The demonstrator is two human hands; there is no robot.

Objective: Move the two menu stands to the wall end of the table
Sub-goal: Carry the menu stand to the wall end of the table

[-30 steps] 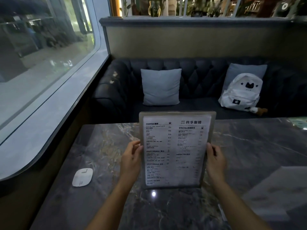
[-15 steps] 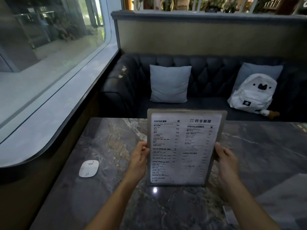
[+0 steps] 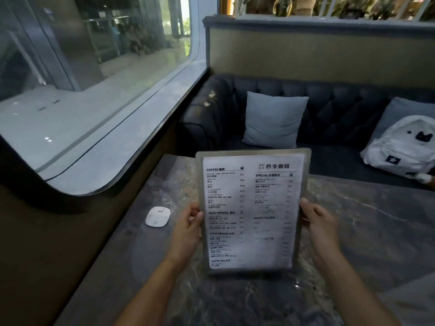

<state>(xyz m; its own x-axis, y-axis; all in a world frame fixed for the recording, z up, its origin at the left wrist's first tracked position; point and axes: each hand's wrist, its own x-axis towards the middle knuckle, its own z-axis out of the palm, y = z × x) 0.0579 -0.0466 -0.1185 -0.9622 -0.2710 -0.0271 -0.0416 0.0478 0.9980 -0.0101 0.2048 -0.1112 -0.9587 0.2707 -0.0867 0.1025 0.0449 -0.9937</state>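
A menu stand [image 3: 250,210], a metal-framed upright sheet with printed drink lists, is held upright over the dark marble table [image 3: 364,231], facing me. My left hand [image 3: 188,228] grips its left edge and my right hand [image 3: 319,225] grips its right edge, both about halfway up. Its lower edge is close to the tabletop; I cannot tell if it touches. Only one menu stand is in view. The wall with the curved window [image 3: 82,102] runs along the table's left side.
A small white rounded device [image 3: 157,216] lies on the table near the wall, left of my left hand. Beyond the table's far edge is a dark tufted sofa [image 3: 329,109] with a grey cushion [image 3: 274,120] and a white backpack [image 3: 404,147].
My view has swung left toward the window wall. The menu stand, still held in both hands, now sits nearer the white device and the wall side of the table.
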